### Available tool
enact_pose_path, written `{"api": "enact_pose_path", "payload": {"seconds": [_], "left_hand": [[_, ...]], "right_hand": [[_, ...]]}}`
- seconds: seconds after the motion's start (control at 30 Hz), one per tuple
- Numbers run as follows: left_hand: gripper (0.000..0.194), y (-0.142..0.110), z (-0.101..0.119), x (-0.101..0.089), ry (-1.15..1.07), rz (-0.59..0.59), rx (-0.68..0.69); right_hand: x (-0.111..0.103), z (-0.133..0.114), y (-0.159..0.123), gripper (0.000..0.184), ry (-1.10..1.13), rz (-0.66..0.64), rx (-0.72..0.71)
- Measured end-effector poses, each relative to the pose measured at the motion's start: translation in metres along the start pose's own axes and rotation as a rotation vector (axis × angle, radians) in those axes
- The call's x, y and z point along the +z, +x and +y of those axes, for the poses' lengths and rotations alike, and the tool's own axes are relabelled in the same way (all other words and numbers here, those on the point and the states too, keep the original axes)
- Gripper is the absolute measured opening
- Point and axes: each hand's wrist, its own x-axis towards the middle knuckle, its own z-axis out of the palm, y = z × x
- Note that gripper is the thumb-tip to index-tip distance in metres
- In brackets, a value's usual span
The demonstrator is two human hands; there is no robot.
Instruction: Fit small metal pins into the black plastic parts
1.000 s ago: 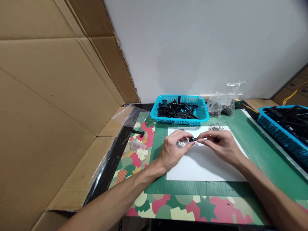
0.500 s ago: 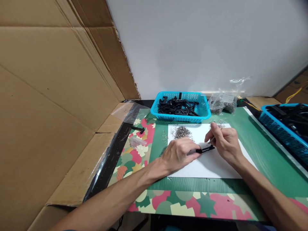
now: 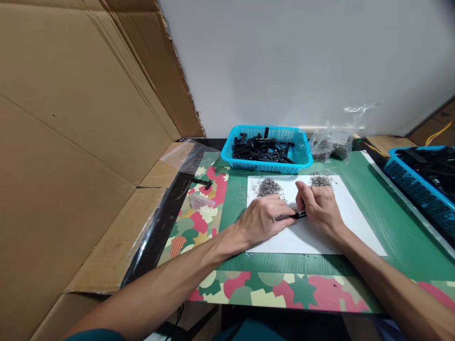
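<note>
Over the white sheet of paper (image 3: pixel 313 241), my left hand (image 3: pixel 265 215) pinches a slim black plastic part (image 3: pixel 296 216) between thumb and fingers. My right hand (image 3: pixel 322 208) is closed at the part's right end, thumb on top and fingers curled in. What sits inside that fist is hidden, and so is the far end of the part. Behind my left hand lies a heap of tiny metal pieces (image 3: pixel 268 187). A second small metal heap (image 3: pixel 320 179) is just beyond my right hand.
A blue basket (image 3: pixel 266 166) of black parts stands at the back, with clear bags (image 3: pixel 332 144) of metal pieces beside it. Another blue basket (image 3: pixel 419 182) is at the right. On the left are a loose black part (image 3: pixel 202 183), a small plastic bag (image 3: pixel 201 201) and a cardboard wall (image 3: pixel 71 142).
My right hand has moved left and turned, now covering the part's right end. The thin pale tool seen in it before is out of sight. The view has shifted slightly.
</note>
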Motion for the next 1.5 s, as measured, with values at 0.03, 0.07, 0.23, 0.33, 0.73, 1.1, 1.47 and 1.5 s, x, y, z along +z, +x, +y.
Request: {"api": "enact_pose_path", "payload": {"seconds": [0.03, 0.07, 0.23, 0.33, 0.73, 1.1, 1.47, 1.5], "left_hand": [[0.016, 0.0, 0.001, 0.0, -0.008, 0.002, -0.005], [0.015, 0.001, 0.002, 0.0, -0.022, 0.006, -0.013], [0.01, 0.003, 0.008, -0.002, -0.128, 0.027, -0.102], [0.009, 0.004, 0.008, -0.003, -0.152, 0.017, -0.15], [0.016, 0.007, 0.006, -0.005, -0.149, 0.179, -0.258], [0.015, 0.006, 0.008, -0.012, -0.032, 0.288, -0.208], [0.025, 0.078, 0.053, -0.001, -0.125, 0.362, 0.087], [0.024, 0.092, 0.062, 0.006, -0.145, 0.328, 0.128]], "right_hand": [[0.0, 0.0, -0.001, 0.076, -0.003, 0.0, -0.006], [0.0, 0.0, -0.001, 0.076, -0.005, 0.0, -0.011], [0.002, 0.0, -0.004, 0.074, -0.013, -0.01, -0.027], [0.004, 0.002, -0.007, 0.073, -0.043, -0.009, -0.03], [-0.011, 0.012, 0.007, 0.073, 0.148, 0.468, 0.19], [-0.021, 0.04, 0.025, 0.076, 0.345, 0.516, 0.266], [-0.024, 0.045, 0.054, 0.08, -0.009, 0.345, 0.234], [-0.026, 0.044, 0.053, 0.08, -0.116, 0.239, 0.153]]}}
